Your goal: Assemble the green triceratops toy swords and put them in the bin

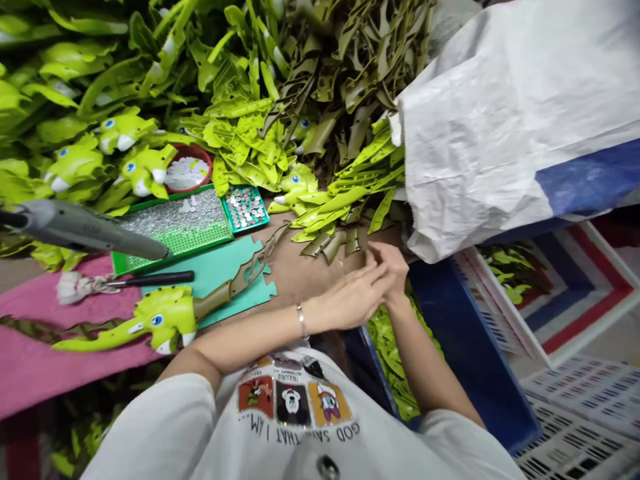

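Observation:
My left hand (357,297) reaches across my body, a bracelet on its wrist, and its fingers lie closed against my right hand (395,263). The right hand's fingers are curled. Anything between the two hands is hidden from me. Just beyond them, several short curved olive plastic pieces (333,247) rest on the brown work surface (295,273). To the left is a lime-green horned toy head (163,320) with blue eyes, joined to an olive plastic length (220,300). It overlaps a teal foam mat (200,263) and a pink cloth (65,360).
A grey powered screwdriver (95,230) slants in over a green screw tray (200,227). Beyond are a teal tray of silver discs (245,207), a red bowl (209,163), heaped green parts (245,143) and olive parts (360,53). A white sack (500,113) and blue bin (460,333) flank the right.

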The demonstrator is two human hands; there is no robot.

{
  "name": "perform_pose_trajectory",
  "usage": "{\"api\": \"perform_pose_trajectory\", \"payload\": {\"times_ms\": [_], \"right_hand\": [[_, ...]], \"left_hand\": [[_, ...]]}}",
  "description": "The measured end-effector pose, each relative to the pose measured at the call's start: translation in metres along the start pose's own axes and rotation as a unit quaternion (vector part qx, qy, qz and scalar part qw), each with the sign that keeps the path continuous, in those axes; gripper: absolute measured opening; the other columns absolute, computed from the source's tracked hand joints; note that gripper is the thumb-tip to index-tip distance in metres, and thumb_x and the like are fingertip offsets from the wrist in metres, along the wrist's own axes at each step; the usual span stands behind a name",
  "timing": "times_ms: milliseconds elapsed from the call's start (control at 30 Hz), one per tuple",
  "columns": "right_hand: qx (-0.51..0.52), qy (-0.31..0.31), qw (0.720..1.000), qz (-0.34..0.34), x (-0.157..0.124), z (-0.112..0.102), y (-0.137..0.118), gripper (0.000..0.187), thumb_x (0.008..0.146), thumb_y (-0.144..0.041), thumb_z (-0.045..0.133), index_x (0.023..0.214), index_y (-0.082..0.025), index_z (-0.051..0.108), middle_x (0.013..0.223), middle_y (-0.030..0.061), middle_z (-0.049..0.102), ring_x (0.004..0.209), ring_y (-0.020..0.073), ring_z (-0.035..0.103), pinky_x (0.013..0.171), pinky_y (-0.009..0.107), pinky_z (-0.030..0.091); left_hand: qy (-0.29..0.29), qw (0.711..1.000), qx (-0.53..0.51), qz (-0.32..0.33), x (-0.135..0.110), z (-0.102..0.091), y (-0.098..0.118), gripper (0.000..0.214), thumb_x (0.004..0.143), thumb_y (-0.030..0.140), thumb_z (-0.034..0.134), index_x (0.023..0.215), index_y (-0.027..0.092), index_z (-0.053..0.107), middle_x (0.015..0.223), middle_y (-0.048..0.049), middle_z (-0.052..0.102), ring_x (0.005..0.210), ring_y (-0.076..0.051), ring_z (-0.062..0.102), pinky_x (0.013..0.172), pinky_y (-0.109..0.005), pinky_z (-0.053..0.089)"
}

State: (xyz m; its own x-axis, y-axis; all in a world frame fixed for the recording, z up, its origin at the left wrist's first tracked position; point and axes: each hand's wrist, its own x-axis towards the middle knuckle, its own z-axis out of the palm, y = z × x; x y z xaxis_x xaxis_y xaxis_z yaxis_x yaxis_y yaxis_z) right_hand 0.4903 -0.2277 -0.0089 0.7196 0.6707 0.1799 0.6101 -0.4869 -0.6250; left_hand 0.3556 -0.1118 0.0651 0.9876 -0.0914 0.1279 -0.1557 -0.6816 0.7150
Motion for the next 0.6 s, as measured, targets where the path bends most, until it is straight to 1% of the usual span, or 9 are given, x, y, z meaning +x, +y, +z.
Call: {"api": "perform_pose_trajectory", "payload": {"times_ms": [100,133,200,300,367,400,500,567,600], "right_hand": [[-0.043,0.056,0.989,-0.129,0.036,0.009,-0.022,0.027,0.095,-0.023,0.047,0.105,-0.019,0.071,0.103,0.0134,0.076,0.099,0.0245,0.068,0.095,0.044,0.052],[-0.053,0.051,0.983,-0.168,0.052,0.013,-0.031,0.028,0.094,-0.019,0.047,0.108,-0.02,0.071,0.108,0.0131,0.076,0.104,0.0242,0.067,0.097,0.044,0.05],[-0.064,-0.01,0.976,-0.206,0.084,0.019,-0.046,0.031,0.092,-0.014,0.051,0.114,-0.02,0.071,0.121,0.0121,0.073,0.115,0.0257,0.062,0.104,0.047,0.045],[-0.071,-0.138,0.97,-0.188,0.121,0.023,-0.059,0.035,0.085,-0.005,0.061,0.113,-0.02,0.074,0.127,0.0106,0.072,0.128,0.0301,0.054,0.114,0.056,0.031],[-0.041,-0.182,0.967,-0.175,0.135,0.024,-0.063,0.038,0.08,0.002,0.063,0.104,-0.024,0.076,0.12,0.0074,0.074,0.134,0.0301,0.05,0.12,0.057,0.023],[-0.013,-0.188,0.968,-0.167,0.14,0.024,-0.064,0.039,0.076,0.006,0.065,0.097,-0.025,0.077,0.113,0.0056,0.075,0.138,0.0287,0.047,0.123,0.054,0.02],[0.059,-0.206,0.966,-0.145,0.146,0.021,-0.068,0.042,0.066,0.014,0.066,0.069,-0.027,0.07,0.095,0.0026,0.075,0.144,0.0231,0.043,0.124,0.04,0.027],[0.094,-0.214,0.963,-0.132,0.148,0.014,-0.074,0.041,0.065,0.013,0.067,0.059,-0.028,0.063,0.09,0.0015,0.075,0.146,0.0199,0.041,0.119,0.035,0.038],[0.109,-0.212,0.963,-0.125,0.149,0.01,-0.079,0.04,0.066,0.01,0.068,0.057,-0.028,0.061,0.089,0.0007,0.075,0.147,0.0195,0.041,0.116,0.035,0.043]], "left_hand": [[-0.04,0.998,-0.041,-0.005,-0.057,-0.016,0.008,0.037,0.099,0.019,0.053,0.135,0.009,0.056,0.136,-0.02,0.064,0.125,-0.025,0.065,0.109,-0.038,0.052],[-0.05,0.997,-0.056,-0.017,-0.076,-0.021,0.009,0.035,0.099,0.019,0.054,0.133,0.01,0.057,0.129,-0.0171,0.069,0.117,-0.023,0.069,0.103,-0.036,0.055],[-0.032,0.995,-0.071,-0.067,-0.112,-0.035,0.01,0.03,0.101,0.021,0.052,0.129,0.014,0.06,0.118,-0.0125,0.073,0.106,-0.02,0.073,0.094,-0.033,0.058],[0.044,0.985,-0.055,-0.155,-0.166,-0.06,0.014,0.022,0.103,0.024,0.048,0.116,0.017,0.064,0.104,-0.0079,0.075,0.095,-0.017,0.073,0.086,-0.029,0.058],[0.111,0.969,-0.01,-0.22,-0.201,-0.076,0.017,0.018,0.103,0.024,0.048,0.107,0.018,0.065,0.094,-0.0059,0.074,0.087,-0.016,0.071,0.079,-0.027,0.057],[0.149,0.955,0.023,-0.255,-0.217,-0.082,0.019,0.016,0.102,0.023,0.049,0.104,0.018,0.064,0.091,-0.0054,0.073,0.084,-0.016,0.07,0.076,-0.028,0.056],[0.246,0.896,0.133,-0.346,-0.255,-0.094,0.02,0.009,0.098,0.025,0.054,0.101,0.02,0.061,0.09,-0.0058,0.07,0.085,-0.019,0.067,0.078,-0.034,0.056],[0.274,0.867,0.179,-0.375,-0.265,-0.096,0.017,0.013,0.096,0.028,0.058,0.105,0.02,0.059,0.096,-0.0073,0.07,0.092,-0.022,0.066,0.085,-0.038,0.055],[0.278,0.862,0.19,-0.379,-0.266,-0.095,0.014,0.017,0.096,0.03,0.059,0.109,0.02,0.057,0.1,-0.0084,0.07,0.096,-0.023,0.066,0.088,-0.04,0.054]]}}
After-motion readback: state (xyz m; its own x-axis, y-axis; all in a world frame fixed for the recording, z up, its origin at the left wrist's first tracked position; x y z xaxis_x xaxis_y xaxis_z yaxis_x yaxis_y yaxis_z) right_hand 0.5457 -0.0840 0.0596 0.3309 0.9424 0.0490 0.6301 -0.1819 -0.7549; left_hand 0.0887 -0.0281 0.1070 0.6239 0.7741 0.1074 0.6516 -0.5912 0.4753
